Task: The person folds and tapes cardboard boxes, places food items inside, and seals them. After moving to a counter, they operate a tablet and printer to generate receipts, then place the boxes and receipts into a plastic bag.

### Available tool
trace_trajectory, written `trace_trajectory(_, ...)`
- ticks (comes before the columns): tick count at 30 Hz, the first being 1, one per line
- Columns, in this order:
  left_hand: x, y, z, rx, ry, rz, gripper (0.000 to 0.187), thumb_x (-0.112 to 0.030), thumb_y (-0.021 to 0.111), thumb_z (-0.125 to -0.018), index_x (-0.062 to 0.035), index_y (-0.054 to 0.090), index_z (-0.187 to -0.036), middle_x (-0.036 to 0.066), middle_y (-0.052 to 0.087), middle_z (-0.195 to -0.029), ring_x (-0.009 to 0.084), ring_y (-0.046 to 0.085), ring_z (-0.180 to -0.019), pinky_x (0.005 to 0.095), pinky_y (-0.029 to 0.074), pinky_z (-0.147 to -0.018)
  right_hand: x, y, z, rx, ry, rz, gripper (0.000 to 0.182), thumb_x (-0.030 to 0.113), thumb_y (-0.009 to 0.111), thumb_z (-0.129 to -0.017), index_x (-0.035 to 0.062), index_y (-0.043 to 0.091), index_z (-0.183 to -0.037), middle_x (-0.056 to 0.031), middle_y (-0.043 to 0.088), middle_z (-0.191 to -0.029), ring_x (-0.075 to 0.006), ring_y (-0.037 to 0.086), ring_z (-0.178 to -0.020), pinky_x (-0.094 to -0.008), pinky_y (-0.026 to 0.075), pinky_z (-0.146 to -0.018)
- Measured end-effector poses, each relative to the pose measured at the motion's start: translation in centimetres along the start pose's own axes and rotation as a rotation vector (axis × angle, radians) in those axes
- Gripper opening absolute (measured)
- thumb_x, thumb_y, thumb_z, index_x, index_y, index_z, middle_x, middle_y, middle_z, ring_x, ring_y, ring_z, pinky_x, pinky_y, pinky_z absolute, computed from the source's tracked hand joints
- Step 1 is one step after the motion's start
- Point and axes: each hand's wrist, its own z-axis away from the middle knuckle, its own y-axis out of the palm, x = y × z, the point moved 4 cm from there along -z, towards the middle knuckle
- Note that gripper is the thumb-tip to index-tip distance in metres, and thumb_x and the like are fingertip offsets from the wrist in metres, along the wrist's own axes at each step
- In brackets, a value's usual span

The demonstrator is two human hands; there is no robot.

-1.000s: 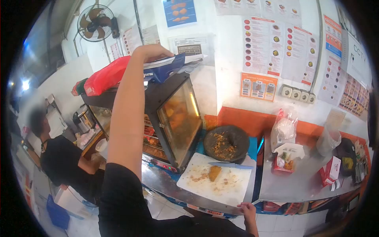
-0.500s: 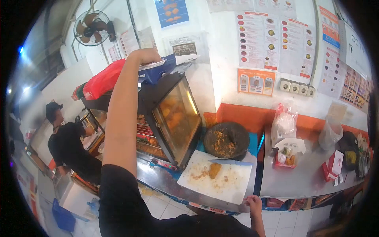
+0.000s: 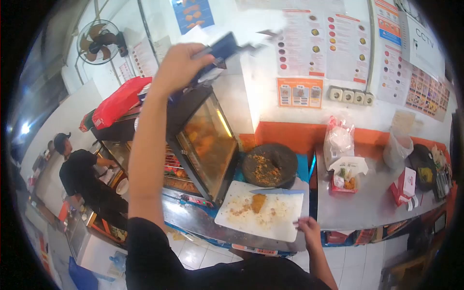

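My left hand [image 3: 181, 65], raised high above the glass food warmer [image 3: 208, 145], is closed on a dark blue carton [image 3: 220, 50], which is blurred by motion. My right hand [image 3: 309, 229] hangs by the right edge of a white cutting board [image 3: 285, 224], its fingers curled and fingertips right at the edge, nothing visible in them. On the board lie a brown fried piece [image 3: 258, 203], scattered crumbs and a knife [image 3: 282, 192] with a bluish handle. Behind the board stands a dark stone mortar [image 3: 270, 166] with orange-brown mash inside.
A red bag [image 3: 116, 104] lies on the warmer. Along the right counter are an open food box [image 3: 348, 176], a plastic bag [image 3: 340, 137] and a red-white carton [image 3: 405, 186]. A person in black [image 3: 87, 174] works at the left. A fan [image 3: 100, 42] hangs on the wall.
My left hand has lifted the blue carton up off the warmer's top. My right hand has moved slightly up along the board's edge. The whole view has shifted a little.
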Motion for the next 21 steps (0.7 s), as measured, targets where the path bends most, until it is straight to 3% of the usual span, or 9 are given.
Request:
trace_trajectory(4,-11.1,8.5,12.5,0.240,-0.185,0.423,0.016,-0.017,0.080,-0.080,-0.0022,0.076,-0.081,0.000,0.067,-0.064,0.0029,0.056,-0.061,0.0239,0.043,-0.054,11.8,6.9,0.6,0.204,-0.321,-0.436,0.051,0.014,0.069,-0.090,0.0013,0.046,-0.133,-0.0153,0.058,-0.130,-0.0232,0.059,-0.114,-0.0381,0.050,-0.096)
trace_trajectory(6,-14.1,16.2,19.6,0.402,-0.319,0.947,0.018,-0.019,0.082,-0.079,-0.0018,0.075,-0.079,0.002,0.068,-0.065,0.0050,0.057,-0.061,0.0259,0.045,-0.057,13.1,7.9,1.4,0.311,-0.467,-0.710,0.070,0.015,0.072,-0.089,0.0060,0.033,-0.146,-0.0161,0.047,-0.144,-0.0272,0.052,-0.127,-0.0436,0.046,-0.104)
trace_trajectory(7,-14.3,21.3,23.6,0.442,-0.175,0.753,0.020,-0.020,0.081,-0.082,-0.0011,0.074,-0.081,0.002,0.069,-0.067,0.0051,0.057,-0.063,0.0258,0.045,-0.058,11.4,7.7,0.9,0.350,-0.495,-0.763,0.075,0.017,0.073,-0.088,0.0087,0.029,-0.148,-0.0155,0.044,-0.146,-0.0290,0.049,-0.129,-0.0459,0.045,-0.105)
trace_trajectory(8,-15.3,24.0,26.5,0.393,-0.217,0.890,0.022,-0.021,0.079,-0.085,0.0004,0.073,-0.082,0.003,0.068,-0.067,0.0042,0.058,-0.065,0.0247,0.044,-0.059,9.5,6.9,1.1,0.142,-0.337,-0.629,0.071,0.018,0.072,-0.087,0.0091,0.033,-0.146,-0.0139,0.049,-0.138,-0.0295,0.052,-0.126,-0.0460,0.046,-0.103)
trace_trajectory(11,-14.7,29.0,33.2,0.772,-0.482,0.939,0.025,-0.023,0.072,-0.090,0.0013,0.072,-0.085,0.011,0.065,-0.066,0.0122,0.060,-0.062,0.0304,0.047,-0.060,-0.3,2.9,1.7,0.081,0.101,-0.650,0.064,0.011,0.068,-0.087,0.0079,0.035,-0.143,-0.0132,0.051,-0.133,-0.0274,0.052,-0.125,-0.0451,0.047,-0.102)
trace_trajectory(14,-14.4,31.2,39.0,0.565,-0.723,1.167,0.028,-0.025,0.070,-0.092,0.0023,0.072,-0.092,0.012,0.065,-0.066,0.0106,0.058,-0.060,0.0291,0.046,-0.059,-2.6,2.5,4.0,0.139,0.143,-0.658,0.056,0.010,0.060,-0.090,0.0092,0.038,-0.141,-0.0106,0.053,-0.132,-0.0261,0.053,-0.123,-0.0452,0.049,-0.100)
trace_trajectory(17,-12.6,29.7,39.9,0.496,-0.788,1.105,0.021,-0.012,0.068,-0.095,0.0081,0.072,-0.100,0.008,0.073,-0.085,0.0123,0.067,-0.080,0.0310,0.064,-0.065,-6.3,2.4,3.0,0.166,0.213,-0.672,0.055,0.026,0.059,-0.096,0.0113,0.037,-0.145,-0.0084,0.052,-0.136,-0.0277,0.053,-0.126,-0.0479,0.051,-0.096)
trace_trajectory(19,-11.9,28.0,39.6,0.416,-0.881,1.193,0.020,-0.013,0.069,-0.095,0.0063,0.073,-0.098,0.007,0.072,-0.084,0.0093,0.065,-0.076,0.0266,0.057,-0.064,-9.2,1.8,1.6,0.174,0.331,-0.752,0.059,0.034,0.060,-0.097,0.0117,0.037,-0.146,-0.0081,0.051,-0.138,-0.0284,0.052,-0.127,-0.0484,0.053,-0.093)
trace_trajectory(21,-11.2,26.3,39.5,0.328,-0.948,1.222,0.020,-0.017,0.069,-0.095,0.0025,0.074,-0.096,0.002,0.071,-0.080,0.0062,0.062,-0.067,0.0231,0.050,-0.058,-12.1,-0.5,1.5,0.028,0.506,-0.367,0.059,0.043,0.061,-0.096,0.0065,0.046,-0.140,-0.0090,0.057,-0.129,-0.0250,0.060,-0.113,-0.0443,0.054,-0.088)
